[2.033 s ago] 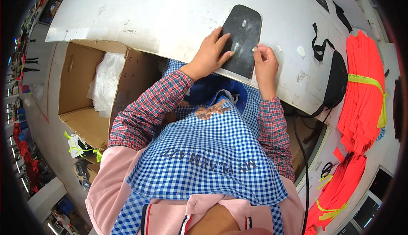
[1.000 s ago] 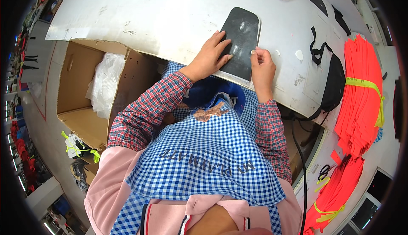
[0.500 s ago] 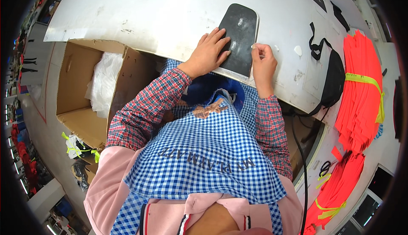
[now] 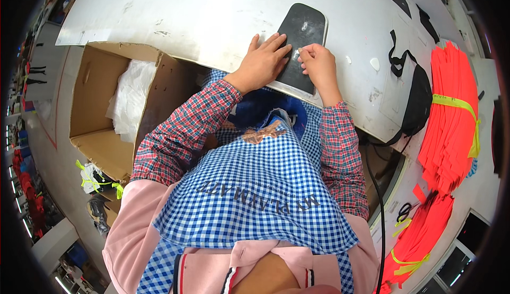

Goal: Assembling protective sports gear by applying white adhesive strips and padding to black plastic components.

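Note:
A flat black panel with rounded far corners (image 4: 304, 26) lies on the white table in front of me, a pale rim showing along its right and near edges. My left hand (image 4: 258, 63) is open, its spread fingertips resting on the panel's left edge. Over the panel's right half, my right hand (image 4: 321, 68) is closed in a pinch. Something small and pale seems to show at its fingertips, too small to name. A faint whitish mark (image 4: 305, 27) is on the panel's dark face.
A small white flat piece (image 4: 375, 64) lies right of my right hand. Beyond it sits a black fabric piece with straps (image 4: 417, 95). Tied bundles of red-orange strips (image 4: 451, 124) line the right side, near scissors (image 4: 405, 212). An open cardboard box (image 4: 106, 126) holding white plastic stands left.
My right hand has moved left and slightly up, from the panel's right edge to over its surface, still pinched. My left hand stays on the panel, its fingers slightly shifted.

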`<move>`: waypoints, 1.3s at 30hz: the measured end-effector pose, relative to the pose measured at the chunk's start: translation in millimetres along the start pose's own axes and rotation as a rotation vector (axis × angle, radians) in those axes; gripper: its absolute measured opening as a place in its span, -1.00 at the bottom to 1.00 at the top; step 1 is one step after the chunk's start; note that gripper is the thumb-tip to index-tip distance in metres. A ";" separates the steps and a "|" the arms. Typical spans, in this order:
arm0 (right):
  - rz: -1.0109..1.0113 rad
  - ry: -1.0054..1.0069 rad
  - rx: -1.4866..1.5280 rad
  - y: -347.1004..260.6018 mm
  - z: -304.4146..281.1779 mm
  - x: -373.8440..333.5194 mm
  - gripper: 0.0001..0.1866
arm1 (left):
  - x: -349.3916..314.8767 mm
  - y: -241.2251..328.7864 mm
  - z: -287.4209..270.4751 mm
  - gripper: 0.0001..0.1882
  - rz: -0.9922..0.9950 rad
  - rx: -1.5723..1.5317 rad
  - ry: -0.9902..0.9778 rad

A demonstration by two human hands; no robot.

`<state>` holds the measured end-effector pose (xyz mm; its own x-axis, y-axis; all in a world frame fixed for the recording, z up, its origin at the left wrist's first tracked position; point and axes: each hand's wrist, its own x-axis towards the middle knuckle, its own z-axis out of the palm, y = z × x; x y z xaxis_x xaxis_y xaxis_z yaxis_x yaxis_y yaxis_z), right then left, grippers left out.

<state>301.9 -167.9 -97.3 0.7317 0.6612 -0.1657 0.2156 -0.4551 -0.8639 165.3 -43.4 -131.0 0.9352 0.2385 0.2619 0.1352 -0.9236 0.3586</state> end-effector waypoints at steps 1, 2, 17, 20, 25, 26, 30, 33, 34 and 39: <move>0.000 0.000 -0.001 1.7 0.9 2.3 -0.78 | 0.1 0.2 0.6 -0.54 0.000 -0.001 0.001; -0.025 0.034 -0.075 4.9 2.3 5.2 -0.78 | 0.3 0.3 1.3 -0.54 0.008 0.003 0.009; -0.064 0.058 -0.270 10.4 3.6 17.1 -0.73 | 0.0 -0.9 1.9 -0.53 0.031 0.038 0.040; -0.035 -0.061 -0.334 7.4 -3.6 22.3 -0.73 | -0.8 -1.2 0.4 -0.53 0.031 0.045 0.032; 0.055 -0.062 -0.103 10.0 -7.2 41.8 -0.74 | -0.8 -1.4 1.6 -0.53 0.027 0.046 0.038; 0.014 0.020 -0.066 9.1 -8.8 48.9 -0.74 | -0.4 -1.4 2.0 -0.53 0.038 0.045 0.043; -0.031 0.159 -0.042 4.4 -7.9 76.2 -0.75 | -1.6 -1.6 2.9 -0.54 0.035 0.040 0.039; -0.077 0.219 -0.156 16.1 -6.6 100.6 -0.71 | -0.6 -1.1 3.7 -0.54 0.042 0.031 0.047; -0.112 0.243 -0.263 16.5 -5.0 103.8 -0.69 | -0.7 -1.0 3.3 -0.54 0.039 0.031 0.046; -0.058 0.132 -0.336 8.8 -9.2 108.7 -0.67 | -1.1 -2.2 2.8 -0.55 0.040 0.043 0.052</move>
<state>389.3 -105.5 -118.6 0.7844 0.6190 -0.0399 0.4434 -0.6045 -0.6618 164.9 -42.5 -134.6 0.9221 0.2153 0.3215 0.1130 -0.9445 0.3084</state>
